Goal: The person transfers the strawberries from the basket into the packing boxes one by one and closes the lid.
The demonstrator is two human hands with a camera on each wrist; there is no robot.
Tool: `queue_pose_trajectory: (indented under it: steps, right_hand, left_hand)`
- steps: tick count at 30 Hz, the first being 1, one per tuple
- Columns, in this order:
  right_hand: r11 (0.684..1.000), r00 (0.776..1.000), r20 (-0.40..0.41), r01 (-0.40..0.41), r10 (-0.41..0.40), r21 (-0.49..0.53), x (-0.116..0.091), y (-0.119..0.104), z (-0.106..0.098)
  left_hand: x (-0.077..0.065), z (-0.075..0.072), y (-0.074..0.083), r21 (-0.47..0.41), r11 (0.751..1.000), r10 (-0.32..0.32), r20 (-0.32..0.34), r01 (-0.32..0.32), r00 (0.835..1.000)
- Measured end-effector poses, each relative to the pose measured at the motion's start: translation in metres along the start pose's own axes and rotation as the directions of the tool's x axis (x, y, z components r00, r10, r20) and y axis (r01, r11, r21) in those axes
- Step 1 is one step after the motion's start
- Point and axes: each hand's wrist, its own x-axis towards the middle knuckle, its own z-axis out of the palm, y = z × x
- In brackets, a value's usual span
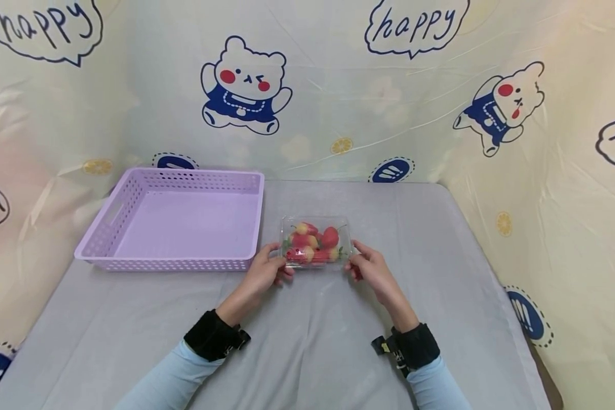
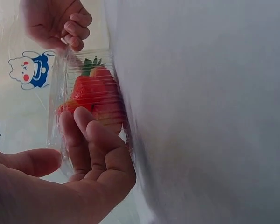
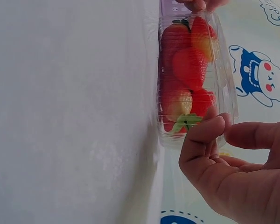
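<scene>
A clear plastic fruit box rests on the grey cloth, with several red and pale strawberries inside. My left hand holds its left end, thumb at the rim and fingers curled along the side in the left wrist view. At the opposite end, my right hand pinches the rim between thumb and index finger. The right wrist view shows the box's ribbed wall and lid edge, with green strawberry leaves near those fingers. The lid appears closed over the fruit.
Left of the box stands a shallow purple basket with perforated walls, its right side close to my left hand. Grey cloth covers the table. Behind hangs a pale curtain printed with bears.
</scene>
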Motion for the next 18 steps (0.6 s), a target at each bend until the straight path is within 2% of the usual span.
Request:
queue_pose_trajectory:
  steps: [6, 9, 12, 15, 18]
  right_hand:
    - [0.999, 1.0, -0.011, -0.027, 0.027, 0.019, -0.001, -0.003, 0.003]
    - [0.999, 0.999, -0.021, -0.036, 0.036, -0.002, -0.002, -0.004, 0.001]
    - [0.997, 0.998, -0.056, -0.037, 0.033, -0.066, -0.004, -0.004, -0.003]
    - [0.988, 0.995, -0.1, -0.031, 0.016, -0.151, -0.002, -0.007, -0.009]
    - [0.968, 0.993, -0.117, 0.004, -0.035, -0.251, 0.003, -0.014, -0.017]
  left_hand:
    - [-0.011, -0.002, 0.001, -0.004, 1.0, -0.025, 0.007, 0.025, 1.0]
    - [-0.024, -0.001, 0.004, 0.01, 1.0, -0.03, 0.02, 0.03, 0.999]
    - [-0.041, 0.0, 0.01, 0.038, 0.999, -0.011, 0.046, 0.009, 0.999]
    - [-0.057, -0.003, 0.021, 0.094, 0.994, 0.046, 0.1, -0.055, 0.994]
    - [-0.065, -0.009, 0.035, 0.167, 0.97, 0.151, 0.162, -0.178, 0.975]
